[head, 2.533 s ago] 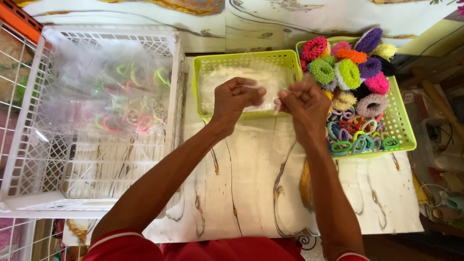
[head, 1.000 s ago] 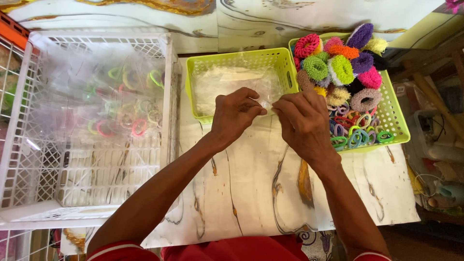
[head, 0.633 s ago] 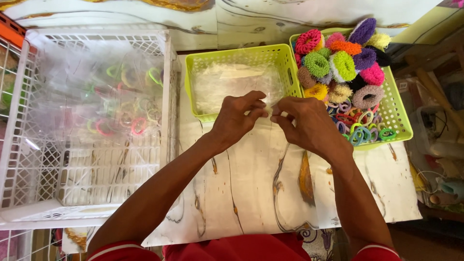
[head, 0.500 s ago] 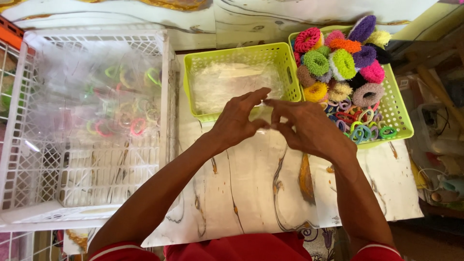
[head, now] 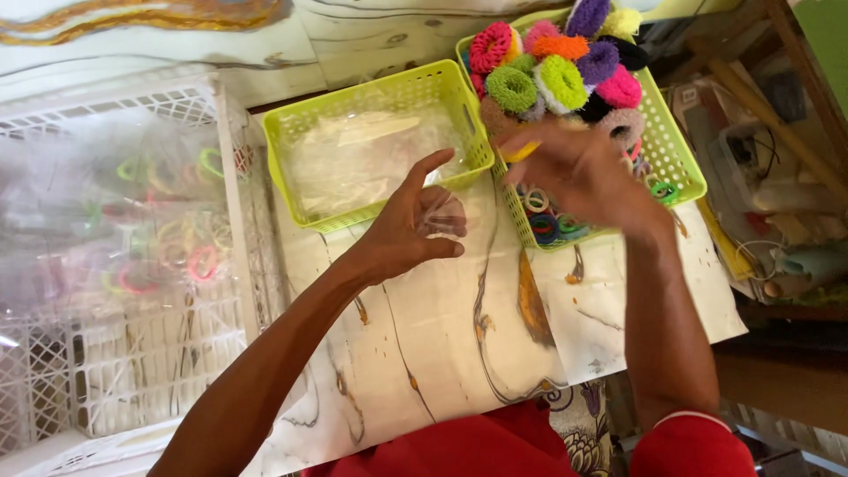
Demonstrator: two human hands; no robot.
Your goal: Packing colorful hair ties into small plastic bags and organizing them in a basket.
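Note:
My left hand (head: 412, 223) holds a small clear plastic bag (head: 443, 212) just in front of a lime green basket (head: 291, 199) that contains flat clear bags. My right hand (head: 579, 168) is blurred over a second lime green basket (head: 685, 168) piled with fluffy hair ties (head: 539, 75) in pink, green, purple and orange, with small elastic rings (head: 543, 221) beneath. Something yellow shows at the right hand's fingers; whether it is gripped I cannot tell.
A large white lattice crate (head: 132, 389) on the left holds many clear packets of coloured hair ties (head: 177, 238). The table has a marbled white cover (head: 459, 336). Cluttered shelves with tools lie to the right (head: 777, 203).
My hands were together at the bag over the table. Now they have parted: the left keeps the bag, the right has swung to the hair tie basket.

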